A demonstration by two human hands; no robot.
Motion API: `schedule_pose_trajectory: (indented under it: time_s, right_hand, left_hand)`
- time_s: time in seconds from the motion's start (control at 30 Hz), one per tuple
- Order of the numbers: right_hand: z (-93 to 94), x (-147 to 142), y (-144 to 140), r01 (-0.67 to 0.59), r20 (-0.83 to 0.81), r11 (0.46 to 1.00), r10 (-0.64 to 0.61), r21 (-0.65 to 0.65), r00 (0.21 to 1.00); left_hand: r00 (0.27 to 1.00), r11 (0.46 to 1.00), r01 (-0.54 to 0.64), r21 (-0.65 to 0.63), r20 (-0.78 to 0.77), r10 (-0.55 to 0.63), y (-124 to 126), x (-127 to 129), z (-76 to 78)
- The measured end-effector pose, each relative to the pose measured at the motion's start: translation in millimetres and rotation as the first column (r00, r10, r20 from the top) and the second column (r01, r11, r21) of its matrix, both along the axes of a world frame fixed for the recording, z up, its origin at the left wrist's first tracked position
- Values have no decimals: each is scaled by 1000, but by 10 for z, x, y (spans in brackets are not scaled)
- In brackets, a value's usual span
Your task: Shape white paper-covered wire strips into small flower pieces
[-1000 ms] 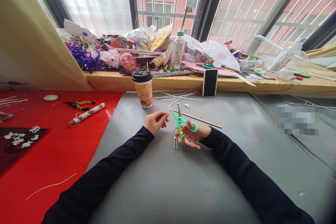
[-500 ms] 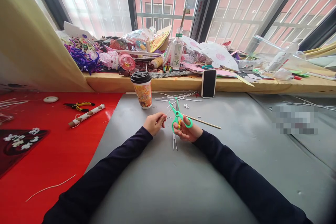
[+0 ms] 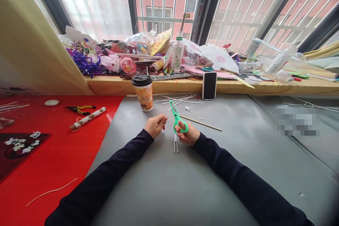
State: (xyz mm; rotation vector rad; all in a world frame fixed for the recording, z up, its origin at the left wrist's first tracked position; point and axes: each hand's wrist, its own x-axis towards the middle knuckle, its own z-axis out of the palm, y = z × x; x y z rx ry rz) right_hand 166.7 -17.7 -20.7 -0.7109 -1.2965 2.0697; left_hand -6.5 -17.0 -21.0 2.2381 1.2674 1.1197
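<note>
Green scissors (image 3: 176, 116) in right hand (image 3: 186, 135), fingers through handle loops, blades closed, tips pointing up-left. Left hand (image 3: 156, 125) curled in loose fist just beside blades, fingertips pinched; what it pinches too small to tell. Short white strips (image 3: 175, 145) lie on grey table (image 3: 164, 183) below hands. Paper cup (image 3: 143, 91) near, behind left hand.

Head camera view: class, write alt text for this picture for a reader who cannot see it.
A person's right hand holds green scissors, blades closed, beside the left hand, whose fingers are curled, over a grey table. Behind stand a lidded paper cup and a phone, below a cluttered windowsill.
</note>
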Motion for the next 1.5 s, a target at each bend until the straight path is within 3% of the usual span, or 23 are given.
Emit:
schedule_pose_trajectory:
  time_s: [0.17, 0.27, 0.37, 0.47, 0.57, 0.6, 0.7, 0.77, 0.83, 0.9, 0.93, 1.03, 1.13, 1.23, 1.5]
  right_hand:
    - [-24, 29, -4, -276, -182, 961, 268, -18, 946]
    - [-47, 20, -16, -352, -233, 936, 341, -9, 911]
    - [-70, -4, -36, -359, -211, 933, 350, -5, 913]
    - [-35, 16, -23, -213, -189, 977, 214, 26, 958]
    - [73, 148, 73, 90, -239, 989, -60, 117, 969]
    - [111, 216, 121, 170, -230, 974, -133, 150, 964]
    - [166, 438, 274, 315, -25, 896, -324, 313, 946]
    - [136, 561, 352, 263, 246, 805, -443, 531, 862]
    - [69, 642, 401, 40, 449, 652, -565, 757, 692]
    - [-8, 678, 423, -216, 543, 514, -656, 830, 524]
    - [-42, 684, 426, -301, 575, 490, -681, 818, 454]
    - [-101, 675, 418, -393, 609, 489, -742, 778, 280]
    - [-109, 659, 404, -404, 535, 441, -830, 802, 158]
    - [-113, 651, 410, -422, 502, 408, -853, 810, 140]
    - [-127, 749, 566, -378, 504, 423, -852, 823, 143]
  left_hand:
    - [972, 963, 161, 215, -202, -118, -31, -15, 10]
    - [919, 903, 278, 328, -363, -151, -39, -37, 27]
    - [879, 874, 320, 365, -460, -130, -29, -61, 36]
    - [844, 872, 344, 347, -521, -125, -19, -69, 3]
    - [793, 863, 419, 282, -577, -197, -18, -69, -61]
    - [805, 872, 414, 263, -554, -215, -15, -73, -79]
    - [943, 953, 207, 223, -306, -133, 20, -112, -106]
    - [981, 982, 100, 162, -182, -69, 56, -142, -109]
    - [992, 992, 54, 113, -121, -40, 84, -156, -113]
    - [995, 995, 49, 87, -95, -41, 96, -147, -122]
    - [995, 995, 55, 79, -88, -48, 96, -137, -127]
    - [997, 997, 57, 60, -59, -54, 87, -106, -137]
    - [1000, 999, 26, 31, -8, -25, 83, -99, -142]
    - [999, 1000, 16, -4, 39, -16, 86, -102, -149]
    - [989, 994, 31, -104, 144, -15, 81, -71, -157]
